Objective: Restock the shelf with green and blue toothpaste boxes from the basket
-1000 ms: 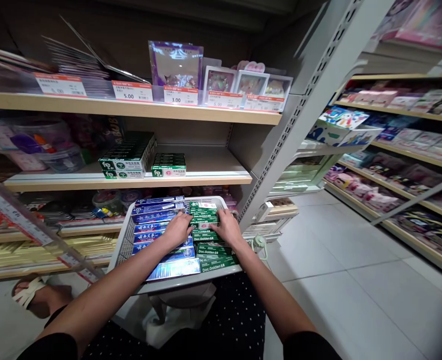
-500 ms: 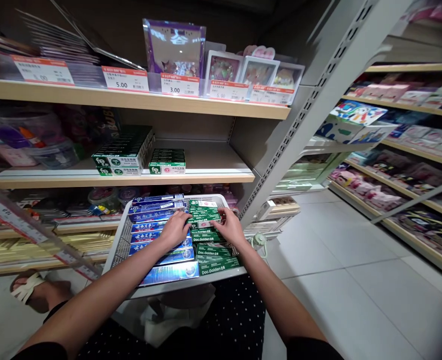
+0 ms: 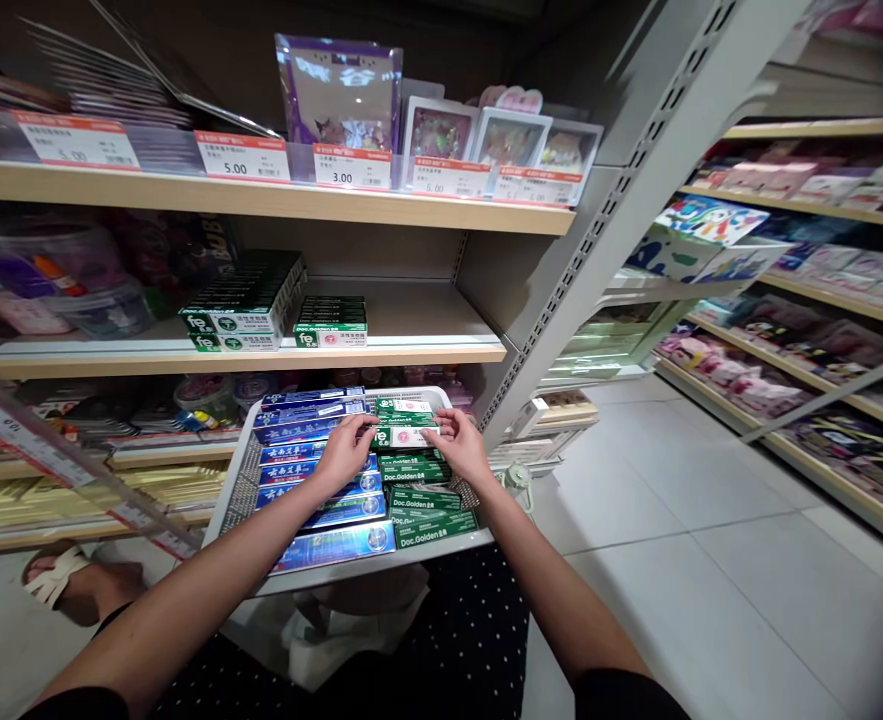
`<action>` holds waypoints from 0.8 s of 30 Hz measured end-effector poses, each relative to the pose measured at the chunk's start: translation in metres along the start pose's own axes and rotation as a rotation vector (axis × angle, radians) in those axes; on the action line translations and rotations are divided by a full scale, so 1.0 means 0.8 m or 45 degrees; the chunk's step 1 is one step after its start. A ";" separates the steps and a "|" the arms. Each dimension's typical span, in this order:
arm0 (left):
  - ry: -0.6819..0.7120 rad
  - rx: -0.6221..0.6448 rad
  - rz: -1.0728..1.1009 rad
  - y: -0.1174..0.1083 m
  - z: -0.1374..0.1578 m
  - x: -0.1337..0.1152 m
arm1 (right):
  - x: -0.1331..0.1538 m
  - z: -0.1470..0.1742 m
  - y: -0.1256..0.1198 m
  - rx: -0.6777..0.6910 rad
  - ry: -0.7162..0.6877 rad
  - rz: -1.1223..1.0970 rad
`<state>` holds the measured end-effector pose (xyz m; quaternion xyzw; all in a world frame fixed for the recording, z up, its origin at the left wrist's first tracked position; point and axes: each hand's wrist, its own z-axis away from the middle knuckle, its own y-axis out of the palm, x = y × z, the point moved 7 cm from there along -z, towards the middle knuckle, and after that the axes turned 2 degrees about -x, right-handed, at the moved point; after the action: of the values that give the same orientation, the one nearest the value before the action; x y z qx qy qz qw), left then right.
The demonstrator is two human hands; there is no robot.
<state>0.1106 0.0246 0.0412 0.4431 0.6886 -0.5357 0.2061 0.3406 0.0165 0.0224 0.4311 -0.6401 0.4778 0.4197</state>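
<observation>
My left hand and my right hand grip a green-and-white toothpaste box by its two ends. Its white side with a pink round mark faces me. The box is over the right part of a light grey basket, where more green toothpaste boxes lie in a column. Left of them, blue toothpaste boxes fill another column, partly covered by my left hand and forearm. Some fingertips behind the held box are hidden.
Ahead, a shelf bears a larger stack of green boxes and a smaller stack. Above it runs a shelf edge with price tags. A metal upright stands right. A sandaled foot shows lower left.
The held toothpaste box has turned so its white side with the pink mark shows more fully. Both hands have risen slightly, and the right fingers have shifted on its end.
</observation>
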 end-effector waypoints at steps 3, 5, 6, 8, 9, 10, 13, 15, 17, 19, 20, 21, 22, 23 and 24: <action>-0.059 -0.016 0.069 0.003 0.000 0.014 | -0.002 -0.001 0.003 0.054 -0.009 -0.024; -0.126 -0.022 0.143 0.007 -0.001 0.024 | 0.001 0.000 0.003 0.072 -0.020 -0.012; -0.166 -0.023 0.192 0.009 0.000 0.029 | 0.002 0.000 0.003 0.077 -0.022 0.003; -0.243 -0.011 0.296 0.014 0.000 0.035 | 0.005 0.002 0.003 0.076 -0.017 0.042; -0.277 -0.002 0.344 0.016 0.000 0.038 | 0.005 0.003 0.003 0.070 -0.014 0.062; -0.307 0.008 0.387 0.017 0.001 0.039 | 0.006 0.003 0.002 0.059 -0.012 0.078; -0.371 0.044 0.485 0.020 0.001 0.041 | 0.000 0.002 0.002 0.017 0.000 0.092; -0.396 0.069 0.546 0.020 0.001 0.041 | -0.008 -0.001 0.002 -0.005 0.047 0.061; -0.398 0.081 0.589 0.019 -0.002 0.039 | -0.018 -0.005 0.003 -0.018 0.138 0.011; -0.375 0.067 0.585 0.014 -0.006 0.036 | -0.022 -0.008 0.004 -0.040 0.227 -0.041; -0.356 0.050 0.568 0.010 -0.008 0.033 | -0.020 -0.009 0.005 -0.056 0.254 -0.065; -0.338 0.018 0.548 0.004 -0.011 0.031 | -0.016 -0.012 0.007 -0.070 0.264 -0.089; -0.321 -0.026 0.526 -0.003 -0.014 0.028 | -0.009 -0.014 0.009 -0.081 0.253 -0.114; -0.305 -0.080 0.500 -0.012 -0.017 0.025 | 0.001 -0.018 0.012 -0.089 0.224 -0.139; -0.290 -0.143 0.472 -0.023 -0.020 0.022 | 0.012 -0.023 0.016 -0.096 0.183 -0.166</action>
<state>0.0889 0.0455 0.0433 0.4865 0.5965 -0.4960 0.4019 0.3277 0.0355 0.0319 0.4204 -0.5965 0.4549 0.5105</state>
